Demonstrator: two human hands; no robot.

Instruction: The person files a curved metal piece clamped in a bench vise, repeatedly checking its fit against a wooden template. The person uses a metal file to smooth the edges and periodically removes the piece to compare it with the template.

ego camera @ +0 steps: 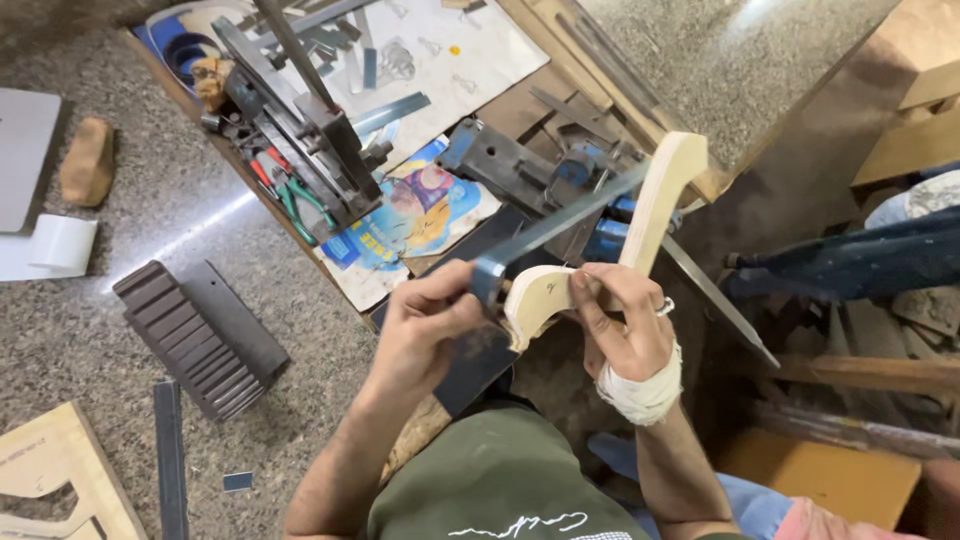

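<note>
Over the low workbench, just above the person's lap, both hands work on a curved piece of pale wood. The right hand, its wrist wrapped in a white bandage and a ring on one finger, is closed around the lower bend of the wood piece, fingers curled over its front face. The piece rises from that grip and leans to the right, its upper end flaring out near the bench edge. The left hand pinches the near end of a long flat metal file between thumb and fingers, fully closed on it; the file runs up and to the right and lies across the wood just above the right hand, touching it.

On the bench behind, a blue vise sits close to the wood piece, a dark metal lever press stands further left, and green-handled pliers lie beside the press on a colourful printed sheet. On the speckled floor to the left rest a dark ribbed block, a brown stone and a plywood cut-out
</note>
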